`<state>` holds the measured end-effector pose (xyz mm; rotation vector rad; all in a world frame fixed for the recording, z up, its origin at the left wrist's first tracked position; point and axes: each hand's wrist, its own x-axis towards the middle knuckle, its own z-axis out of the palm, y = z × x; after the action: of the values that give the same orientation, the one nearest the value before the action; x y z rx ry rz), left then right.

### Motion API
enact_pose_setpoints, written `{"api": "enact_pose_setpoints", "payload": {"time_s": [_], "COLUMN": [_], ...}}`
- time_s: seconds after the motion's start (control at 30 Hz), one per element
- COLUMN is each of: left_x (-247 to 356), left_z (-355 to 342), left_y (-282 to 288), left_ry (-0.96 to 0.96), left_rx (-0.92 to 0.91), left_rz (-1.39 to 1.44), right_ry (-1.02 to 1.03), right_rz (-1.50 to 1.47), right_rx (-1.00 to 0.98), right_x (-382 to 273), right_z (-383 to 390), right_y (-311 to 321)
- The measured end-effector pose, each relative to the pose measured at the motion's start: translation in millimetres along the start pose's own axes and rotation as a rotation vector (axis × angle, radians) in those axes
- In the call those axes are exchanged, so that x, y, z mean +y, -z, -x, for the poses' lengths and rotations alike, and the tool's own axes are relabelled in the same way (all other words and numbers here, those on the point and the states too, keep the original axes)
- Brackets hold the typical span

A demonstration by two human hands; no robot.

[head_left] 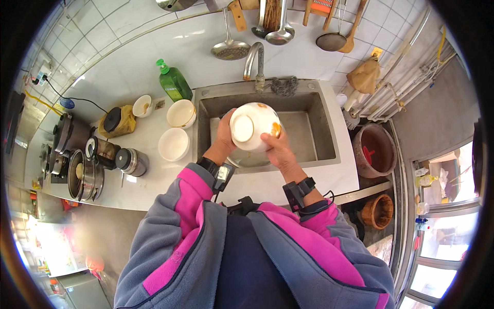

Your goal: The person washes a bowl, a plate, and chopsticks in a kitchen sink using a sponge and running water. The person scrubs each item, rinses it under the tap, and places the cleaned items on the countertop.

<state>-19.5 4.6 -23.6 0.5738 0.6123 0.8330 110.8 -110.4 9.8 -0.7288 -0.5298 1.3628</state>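
Both my left hand (223, 135) and my right hand (277, 148) grip a white bowl (256, 119) with orange patches, held bottom-up over the steel sink (322, 133). My left fingers wrap its left side; my right thumb lies on its outside near the lower right. Above the sink are a curved faucet (253, 57) and a grey wire scrubber (283, 86). Left of the sink stand two white bowls (174, 144), a smaller bowl (142, 106) and a green soap bottle (176, 81). Something round and pale in the sink is partly hidden by my hands.
At the left are steel pots (82, 175), jars (131, 162) and a black appliance (72, 136). Ladles and strainers (230, 49) hang on the back wall. A clay crock (373, 149) and a wooden bucket (376, 211) stand low at the right, beside pipes and a window.
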Motion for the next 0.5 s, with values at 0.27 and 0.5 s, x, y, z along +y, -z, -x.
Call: {"api": "enact_pose_setpoints", "payload": {"time_s": [0.27,0.5], "left_x": [14.5,-34.5], "left_z": [-5.5,38.3], "left_y": [-9.0,-52.3], "left_ry": [0.118,-0.918], "left_rx": [-0.102,-0.161], "left_rz": [-0.348,-1.338], "right_ry": [0.032,0.238], "right_rz": [0.411,0.468], "right_rx": [-0.167,-0.032], "right_x": [9.3,27.1], "right_z": [0.3,-14.4], "right_y": [11.2,31.3]}}
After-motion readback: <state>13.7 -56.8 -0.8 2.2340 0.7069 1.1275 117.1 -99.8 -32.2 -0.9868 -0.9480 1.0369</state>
